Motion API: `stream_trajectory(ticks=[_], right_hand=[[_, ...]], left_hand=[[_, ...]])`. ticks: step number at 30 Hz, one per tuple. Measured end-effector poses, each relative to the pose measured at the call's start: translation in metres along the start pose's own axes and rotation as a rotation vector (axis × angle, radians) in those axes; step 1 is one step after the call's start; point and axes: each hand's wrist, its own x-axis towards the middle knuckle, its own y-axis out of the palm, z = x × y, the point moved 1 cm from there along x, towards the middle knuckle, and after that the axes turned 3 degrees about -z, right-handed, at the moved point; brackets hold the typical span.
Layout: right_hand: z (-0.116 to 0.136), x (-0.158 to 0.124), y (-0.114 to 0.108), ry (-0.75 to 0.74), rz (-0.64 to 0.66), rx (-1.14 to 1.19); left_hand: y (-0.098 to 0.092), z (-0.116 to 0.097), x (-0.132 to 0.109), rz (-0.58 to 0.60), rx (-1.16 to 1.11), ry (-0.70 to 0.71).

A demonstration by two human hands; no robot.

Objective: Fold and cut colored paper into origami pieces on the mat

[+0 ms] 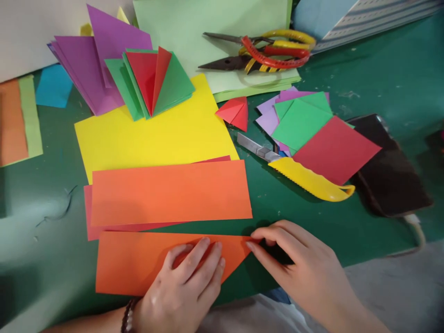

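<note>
An orange paper strip (128, 263) lies at the near edge of the table, its right end slanting to a point. My left hand (187, 282) rests on this strip, fingers spread and pressing it down. At the strip's upper right corner, my right hand (294, 259) pinches the paper tip between thumb and forefinger. Just above lies a second orange strip (169, 192), partly covering a red paper strip (88, 212). A yellow paper sheet (152, 141) extends behind them. To the right is a yellow-handled utility knife (305, 178) with its blade out.
Folded purple paper (83, 69) and folded green paper (180, 88) stand at the back left. Pliers (229, 63) and scissors (274, 51) lie on pale green sheets (173, 27). A red paper square (336, 150) overlaps a dark phone (391, 171) with a cable.
</note>
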Motion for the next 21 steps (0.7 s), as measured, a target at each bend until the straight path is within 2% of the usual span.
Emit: stream_trajectory(ticks=[15, 21], right_hand=[[-0.0034, -0.0014, 0.0000, -0.031, -0.053, -0.003], [0.0002, 0.0000, -0.0017, -0.281, -0.074, -0.125]], left_hand=[[0.0005, 0.0005, 0.0003, -0.013, -0.017, -0.020], [0.0018, 0.0008, -0.0003, 0.014, 0.013, -0.011]])
